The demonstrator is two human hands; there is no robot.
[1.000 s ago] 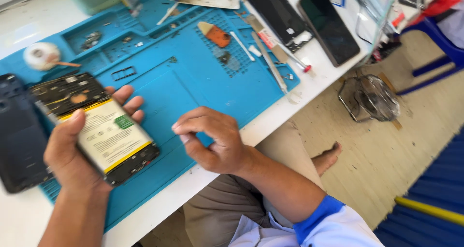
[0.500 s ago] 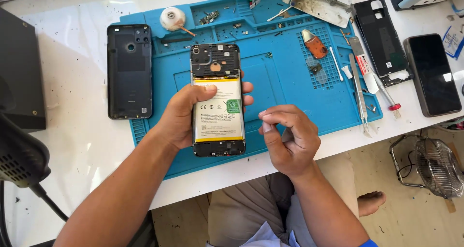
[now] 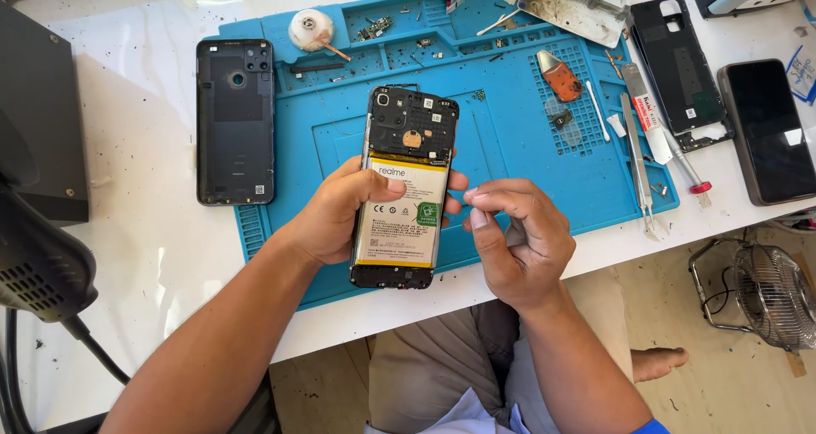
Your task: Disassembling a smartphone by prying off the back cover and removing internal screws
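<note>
My left hand (image 3: 331,213) grips an opened phone (image 3: 405,187), back side up, with its black circuit cover above and a white and yellow battery below. It is held just over the blue repair mat (image 3: 501,145). My right hand (image 3: 518,234) hovers right beside the phone's right edge, thumb and forefinger pinched together; whether something tiny sits between them I cannot tell. The phone's black back cover (image 3: 235,121) lies on the mat's left edge.
Tweezers (image 3: 636,158), a glue tube (image 3: 646,115), an orange pry pick (image 3: 561,77) and small screws lie on the mat's right side. A black phone frame (image 3: 680,68) and a dark phone (image 3: 769,132) rest further right. A black device (image 3: 38,230) stands left; a small fan (image 3: 769,294) sits on the floor.
The view swung from tilted to squarely over the mat. My left hand kept holding the phone. My right hand lifted off the mat and now pinches its fingers beside the phone.
</note>
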